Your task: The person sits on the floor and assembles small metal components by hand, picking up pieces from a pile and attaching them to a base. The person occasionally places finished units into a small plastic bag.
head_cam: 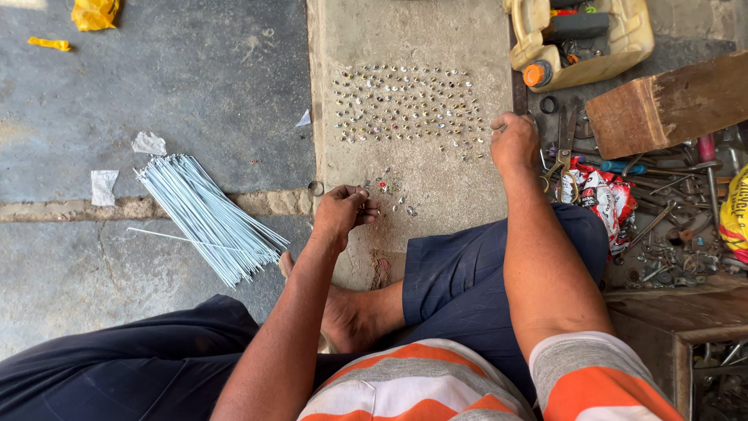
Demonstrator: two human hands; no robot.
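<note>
Many small metal nipples [405,105] stand in neat rows on a concrete slab [421,39]. A few loose ones [389,189] lie nearer to me. My left hand [343,212] hovers beside the loose ones, fingers curled with the fingertips pinched; I cannot see if it holds one. My right hand [513,140] rests in a fist at the right end of the rows, pinching something small between thumb and fingers. A bundle of thin white spokes [206,214] lies on the floor to the left.
A cut-open yellow jerrycan [615,39] holding tools sits at the back right. A wooden block [670,105], pliers [562,152], a red-and-white packet [600,195] and scattered metal tools [670,234] crowd the right side. Paper scraps [103,187] lie left.
</note>
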